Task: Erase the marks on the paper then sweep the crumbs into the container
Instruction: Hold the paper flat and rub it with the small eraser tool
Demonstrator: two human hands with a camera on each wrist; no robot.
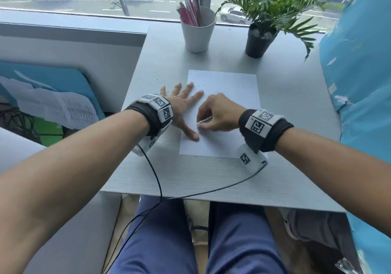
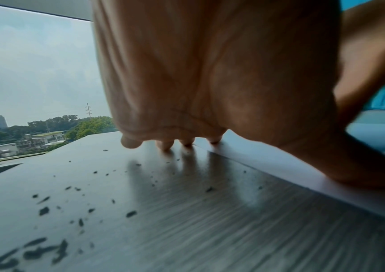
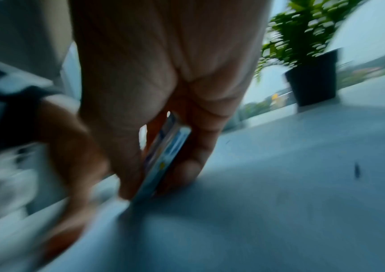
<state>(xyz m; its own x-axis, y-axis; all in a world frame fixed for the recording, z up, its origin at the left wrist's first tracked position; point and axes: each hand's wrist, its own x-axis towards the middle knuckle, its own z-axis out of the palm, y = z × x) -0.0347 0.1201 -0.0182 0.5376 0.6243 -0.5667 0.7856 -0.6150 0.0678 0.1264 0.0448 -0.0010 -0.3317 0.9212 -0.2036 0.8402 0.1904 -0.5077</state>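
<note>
A white sheet of paper [image 1: 228,87] lies on the grey table [image 1: 190,178]. My left hand [image 1: 182,106] lies flat with fingers spread, pressing the sheet's left edge; thumb and two fingertips are on the paper. My right hand [image 1: 215,114] pinches a flat eraser [image 1: 202,121] in a printed sleeve and holds its lower end against the paper beside my left thumb. In the right wrist view the eraser [image 3: 163,162] stands on edge between thumb and fingers, blurred. Dark eraser crumbs [image 2: 47,209] are scattered on the table left of the paper [image 2: 303,176]; a few specks [image 1: 201,85] lie on the sheet.
A white cup [image 1: 198,32] holding pens stands at the back of the table. A potted fern in a black pot [image 1: 259,42] is to its right. A blue-clad person [image 1: 364,83] stands at the table's right edge. Cables run from my wristbands over the front edge.
</note>
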